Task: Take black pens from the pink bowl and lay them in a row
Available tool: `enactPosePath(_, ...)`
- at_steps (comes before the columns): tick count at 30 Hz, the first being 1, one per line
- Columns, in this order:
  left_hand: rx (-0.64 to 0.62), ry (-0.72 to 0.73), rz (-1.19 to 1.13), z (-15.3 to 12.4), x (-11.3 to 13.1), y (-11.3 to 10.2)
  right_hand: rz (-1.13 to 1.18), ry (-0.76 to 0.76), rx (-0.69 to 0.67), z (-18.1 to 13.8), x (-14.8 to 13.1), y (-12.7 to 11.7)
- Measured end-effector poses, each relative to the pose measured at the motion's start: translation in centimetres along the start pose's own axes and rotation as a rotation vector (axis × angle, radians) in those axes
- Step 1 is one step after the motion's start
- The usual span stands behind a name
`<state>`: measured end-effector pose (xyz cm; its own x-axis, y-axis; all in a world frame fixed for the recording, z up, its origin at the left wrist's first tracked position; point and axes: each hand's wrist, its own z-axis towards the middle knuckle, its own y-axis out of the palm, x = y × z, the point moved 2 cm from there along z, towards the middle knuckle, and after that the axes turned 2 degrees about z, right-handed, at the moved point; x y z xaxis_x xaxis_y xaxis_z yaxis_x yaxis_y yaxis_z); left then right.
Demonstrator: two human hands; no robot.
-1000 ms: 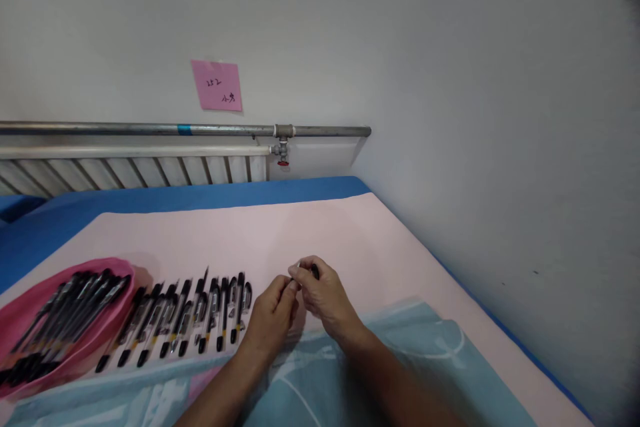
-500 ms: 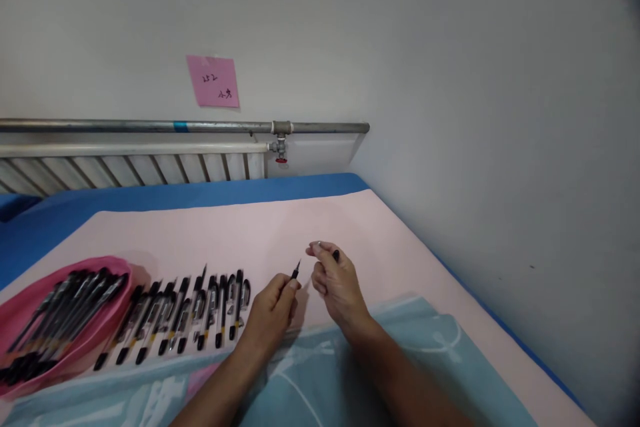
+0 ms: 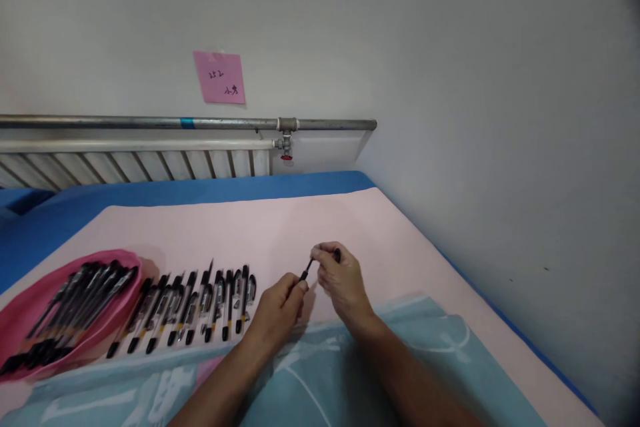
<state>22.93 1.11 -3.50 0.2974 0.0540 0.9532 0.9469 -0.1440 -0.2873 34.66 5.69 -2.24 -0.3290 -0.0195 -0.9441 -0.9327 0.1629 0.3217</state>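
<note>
My left hand (image 3: 281, 303) is closed around a black gel pen (image 3: 304, 275), whose thin uncapped end points up and to the right. The rest of its barrel is hidden in the palm. My right hand (image 3: 341, 279) pinches at the tip of that pen with thumb and forefinger; any small part between them is too small to make out. A black piece that looks like a pen cap (image 3: 337, 255) sticks out between the curled fingers of this hand. Left of my hands lie a row of pens (image 3: 227, 303) with loose clear caps (image 3: 251, 287) among them.
A pink basin (image 3: 131, 259) full of pens (image 3: 83, 310) stands at the left. Pale pink sheeting (image 3: 200, 230) covers the blue table (image 3: 240, 188), and a teal cloth (image 3: 400, 347) lies along the front. Behind are a radiator (image 3: 145, 167), a pipe (image 3: 225, 123) and a wall.
My hands have come together: the right fingertips, apart from the pen tip before, now meet it. The whole view has shifted slightly.
</note>
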Motion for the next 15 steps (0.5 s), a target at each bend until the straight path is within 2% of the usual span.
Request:
enactPosePath(5, -0.034, -0.018, 0.163, -0.2, 0.5, -0.2, 0.139, -0.134, 0.236, 2.6, -1.6, -2.2)
enactPosePath(9, 0.07, 0.043, 0.29, 0.4, 0.4, -1.2, 0.189, -0.184, 0.345, 4.6, -2.1, -4.4)
enactPosePath(12, 0.146, 0.026, 0.244, 1.0, 0.0, -2.6, 0.091, -0.147, 0.306, 5.0, -1.8, -4.5)
enactPosePath(15, 0.189, -0.04, 0.193, 1.4, -0.4, -4.3, -0.037, -0.069, 0.156, 4.7, -0.6, -2.4)
